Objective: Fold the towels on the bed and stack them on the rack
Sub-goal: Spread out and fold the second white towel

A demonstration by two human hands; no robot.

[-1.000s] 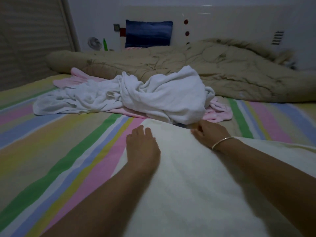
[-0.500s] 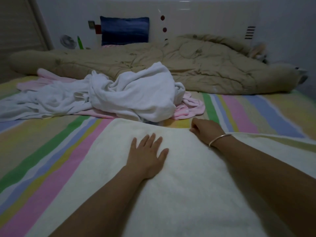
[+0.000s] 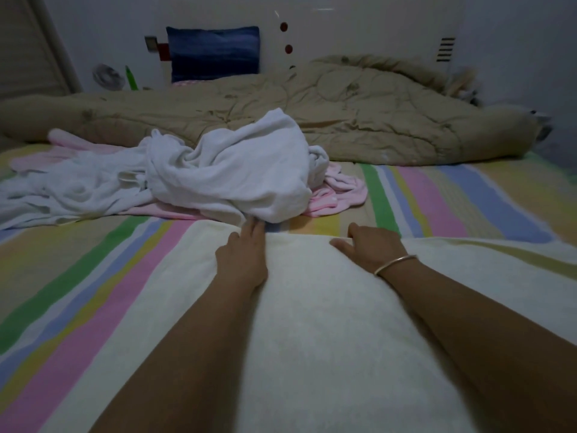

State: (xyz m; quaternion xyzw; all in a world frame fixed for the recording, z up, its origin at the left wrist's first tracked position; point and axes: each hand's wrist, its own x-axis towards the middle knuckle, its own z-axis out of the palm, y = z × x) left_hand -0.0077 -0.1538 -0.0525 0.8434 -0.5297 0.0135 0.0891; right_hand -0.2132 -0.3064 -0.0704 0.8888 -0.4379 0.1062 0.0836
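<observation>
A cream towel (image 3: 327, 339) lies spread flat on the striped bed (image 3: 78, 292) in front of me. My left hand (image 3: 243, 257) lies flat on it with straight fingers reaching its far edge, fingertips touching the heap of white towels (image 3: 224, 170). My right hand (image 3: 371, 248), with a bangle at the wrist, rests at the far edge of the cream towel; its fingers are curled over the edge. A pink towel (image 3: 337, 195) lies crumpled under the white heap. The rack is not in view.
A beige quilt (image 3: 359, 120) is bunched across the head of the bed. A blue pillow (image 3: 215, 53) leans on the white headboard (image 3: 359, 35). A slatted door (image 3: 25, 48) stands at the left.
My left hand slid forward across the cream towel to its far edge and its fingers closed together. My right hand stayed at the far edge. The view shifted slightly.
</observation>
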